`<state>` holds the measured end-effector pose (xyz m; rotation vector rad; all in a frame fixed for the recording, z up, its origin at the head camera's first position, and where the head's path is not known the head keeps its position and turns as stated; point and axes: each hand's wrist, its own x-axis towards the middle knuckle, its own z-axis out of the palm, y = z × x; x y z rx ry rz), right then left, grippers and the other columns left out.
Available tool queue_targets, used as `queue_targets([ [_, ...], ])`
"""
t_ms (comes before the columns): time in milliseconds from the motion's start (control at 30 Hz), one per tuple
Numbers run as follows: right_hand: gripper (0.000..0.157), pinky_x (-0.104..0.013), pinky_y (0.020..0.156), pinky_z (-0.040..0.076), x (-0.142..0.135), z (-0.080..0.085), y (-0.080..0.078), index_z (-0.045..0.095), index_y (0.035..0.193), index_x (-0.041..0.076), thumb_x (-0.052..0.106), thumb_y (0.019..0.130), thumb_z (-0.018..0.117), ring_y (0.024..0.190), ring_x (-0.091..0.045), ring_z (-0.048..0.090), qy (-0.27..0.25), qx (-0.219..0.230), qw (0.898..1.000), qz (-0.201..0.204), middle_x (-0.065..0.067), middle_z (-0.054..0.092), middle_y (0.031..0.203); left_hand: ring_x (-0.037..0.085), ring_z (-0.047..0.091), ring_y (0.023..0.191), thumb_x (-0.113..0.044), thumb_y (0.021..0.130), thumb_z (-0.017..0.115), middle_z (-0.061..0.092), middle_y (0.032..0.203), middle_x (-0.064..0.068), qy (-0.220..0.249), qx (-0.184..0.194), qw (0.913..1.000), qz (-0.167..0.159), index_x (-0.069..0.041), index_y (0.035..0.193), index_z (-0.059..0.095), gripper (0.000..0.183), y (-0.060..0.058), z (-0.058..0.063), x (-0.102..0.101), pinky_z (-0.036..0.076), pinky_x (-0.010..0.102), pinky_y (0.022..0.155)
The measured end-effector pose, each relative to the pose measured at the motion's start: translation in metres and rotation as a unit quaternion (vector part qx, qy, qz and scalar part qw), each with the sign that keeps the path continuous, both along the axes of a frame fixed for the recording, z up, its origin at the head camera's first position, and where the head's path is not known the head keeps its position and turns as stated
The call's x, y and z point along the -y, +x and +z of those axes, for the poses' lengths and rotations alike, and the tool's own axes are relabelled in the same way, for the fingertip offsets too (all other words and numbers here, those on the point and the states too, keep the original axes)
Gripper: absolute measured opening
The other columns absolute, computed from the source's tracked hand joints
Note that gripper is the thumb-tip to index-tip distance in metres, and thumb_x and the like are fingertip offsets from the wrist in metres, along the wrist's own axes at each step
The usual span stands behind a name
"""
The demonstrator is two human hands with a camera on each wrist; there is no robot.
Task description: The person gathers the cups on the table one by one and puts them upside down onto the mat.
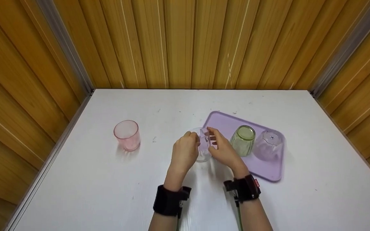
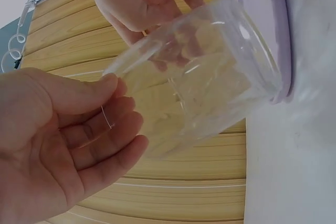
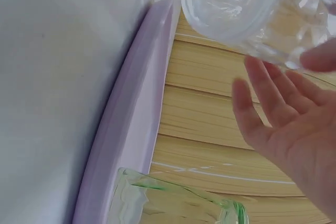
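Note:
A clear drinking glass (image 1: pixel 203 156) is held tilted over the table at the near-left edge of the purple tray (image 1: pixel 215 118), its thick base facing down in the right wrist view. My left hand (image 1: pixel 185 150) pinches this glass (image 2: pixel 210 82) by its rim, thumb on one side and fingers on the other. On the opposite side, my right hand (image 1: pixel 224 150) has its fingers spread and loosely extended, with the thumb (image 3: pixel 320 57) right at the glass wall. Through the clear wall, parts of the right fingers show in the left wrist view.
Upside down on the tray stand a green glass (image 1: pixel 243 141) and another clear glass (image 1: pixel 268 146), side by side. A pink glass (image 1: pixel 127 136) stands upright on the white table (image 1: pixel 101 189) at the left. Corrugated wood-look walls (image 1: pixel 178 45) enclose the back and sides.

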<state>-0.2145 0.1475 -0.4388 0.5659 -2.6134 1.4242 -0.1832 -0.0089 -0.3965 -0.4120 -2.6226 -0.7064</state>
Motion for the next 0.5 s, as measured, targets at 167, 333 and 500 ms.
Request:
queue_targets([
  [167, 0.065, -0.048, 0.094, 0.04, 0.001, 0.001, 0.001, 0.03, 0.137, 0.0, 0.001, 0.078, 0.056, 0.115, -0.032, 0.047, -0.01, 0.044, 0.998, 0.048, -0.02, 0.046, 0.128, 0.022, 0.063, 0.069, -0.008, 0.08, 0.066, 0.06, 0.077, 0.004, 0.048, 0.01, 0.9988, 0.006, -0.007, 0.081, 0.062, 0.004, -0.002, 0.001, 0.009, 0.05, 0.033, 0.061],
  [333, 0.072, -0.044, 0.089, 0.044, 0.001, 0.003, 0.002, 0.029, 0.139, 0.005, 0.019, 0.08, 0.067, 0.109, -0.031, 0.052, 0.006, 0.068, 0.997, 0.039, -0.018, 0.046, 0.127, 0.019, 0.062, 0.071, -0.01, 0.081, 0.065, 0.062, 0.08, 0.004, 0.107, 0.007, 0.9941, 0.012, -0.006, 0.082, 0.063, 0.004, -0.005, 0.003, 0.015, 0.049, 0.032, 0.063],
  [500, 0.078, -0.041, 0.087, 0.045, 0.0, 0.003, 0.002, 0.03, 0.139, 0.011, 0.029, 0.076, 0.072, 0.106, -0.025, 0.052, 0.007, 0.083, 0.996, 0.021, -0.011, 0.049, 0.125, 0.017, 0.061, 0.073, -0.011, 0.082, 0.064, 0.062, 0.081, 0.004, 0.146, 0.015, 0.989, 0.018, -0.007, 0.085, 0.062, 0.005, -0.006, 0.003, 0.015, 0.049, 0.031, 0.065],
])
